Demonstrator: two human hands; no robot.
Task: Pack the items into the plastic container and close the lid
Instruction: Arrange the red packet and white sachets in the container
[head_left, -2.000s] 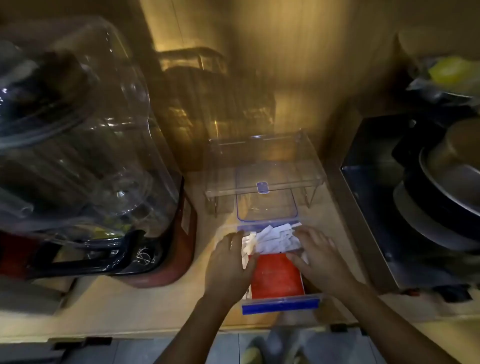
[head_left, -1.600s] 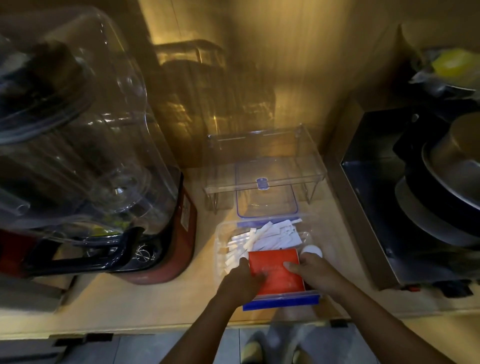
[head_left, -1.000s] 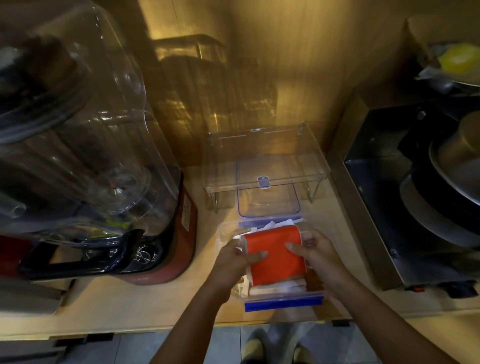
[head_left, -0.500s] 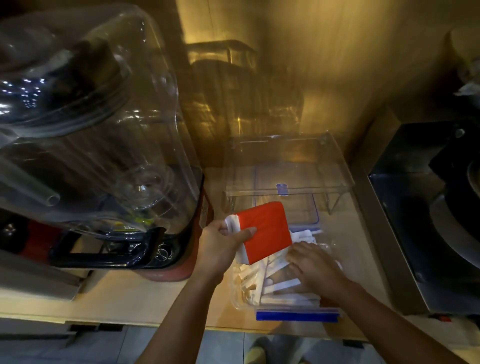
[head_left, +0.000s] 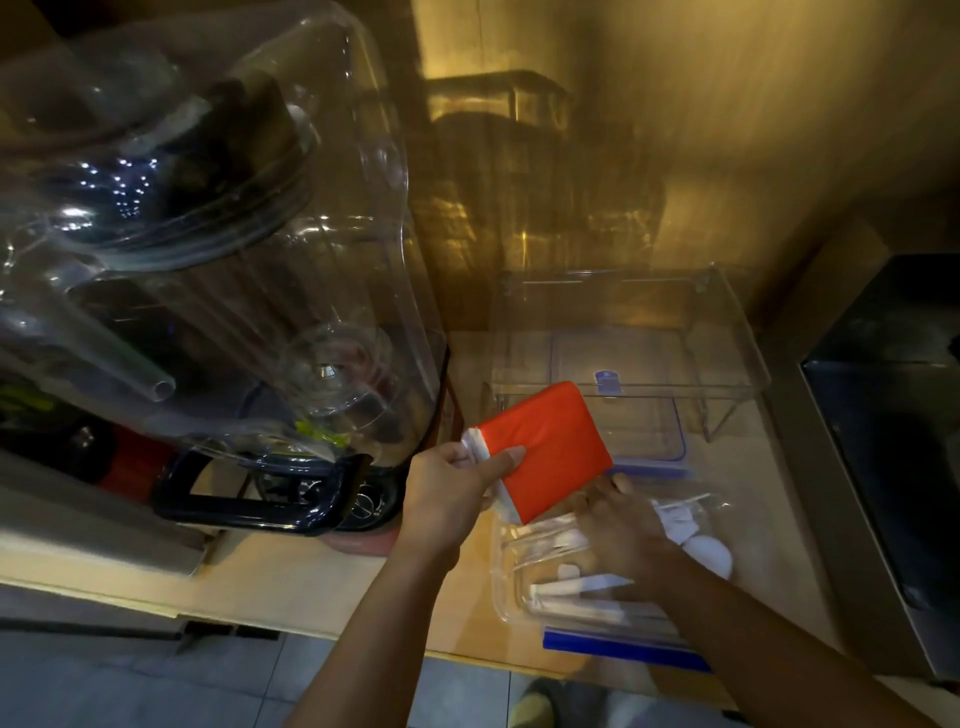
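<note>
Left hand closed on the near-left edge of a flat orange packet with white ends, thumb across its face, holding it tilted above the bench. Right hand, just right of the packet and lower, reaching into the clear rectangular plastic container with blue edge strips, fingers bent among thin white paper-wrapped sticks; exact grip hard to tell. Beyond both hands, clear blue-rimmed lid lying flat under a clear plastic riser shelf. Left of the left hand, large clear-domed blender.
</note>
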